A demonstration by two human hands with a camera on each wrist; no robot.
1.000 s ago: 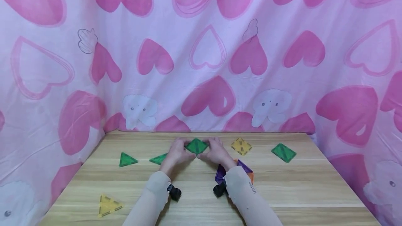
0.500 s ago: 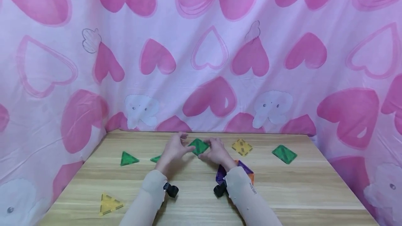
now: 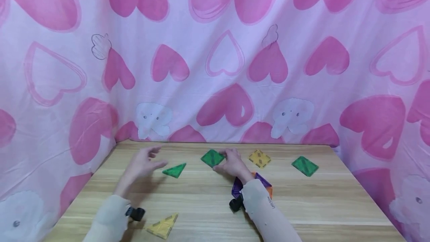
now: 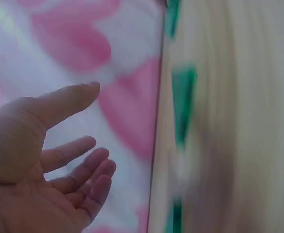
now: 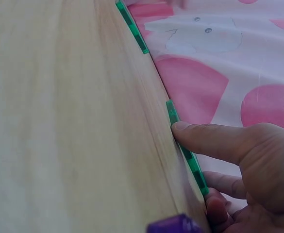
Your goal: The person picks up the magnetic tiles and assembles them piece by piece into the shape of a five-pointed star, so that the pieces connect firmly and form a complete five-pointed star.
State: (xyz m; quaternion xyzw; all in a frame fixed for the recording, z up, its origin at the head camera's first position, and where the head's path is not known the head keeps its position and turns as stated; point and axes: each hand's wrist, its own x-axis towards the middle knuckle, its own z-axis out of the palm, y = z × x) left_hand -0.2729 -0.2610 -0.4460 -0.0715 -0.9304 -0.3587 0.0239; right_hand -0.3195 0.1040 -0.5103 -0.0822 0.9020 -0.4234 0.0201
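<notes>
My right hand (image 3: pixel 232 163) holds a green translucent magnetic tile (image 3: pixel 212 158), diamond-wise to the head view, by its right side. In the right wrist view the thumb lies on the near edge of this tile (image 5: pixel 188 158) and curled fingers are at its lower end. My left hand (image 3: pixel 142 163) is in the air over the left part of the table, holding nothing, with fingers apart and loosely bent. Just right of it lies a green triangular tile (image 3: pixel 175 170). The left wrist view shows blurred green tiles (image 4: pixel 183 104) beyond the hand.
A yellow square tile (image 3: pixel 259 158) and a green square tile (image 3: pixel 305 166) lie to the right. Purple and orange tiles (image 3: pixel 237 187) are partly hidden under my right forearm. A yellow triangular tile (image 3: pixel 163 226) lies near the front. A pink heart-patterned curtain (image 3: pixel 215 66) stands behind the table (image 3: pixel 319 204).
My left hand has let go of the green square tile and moved left. Its arm now covers the left green and yellow triangles and uncovers another yellow one. The right hand stays.
</notes>
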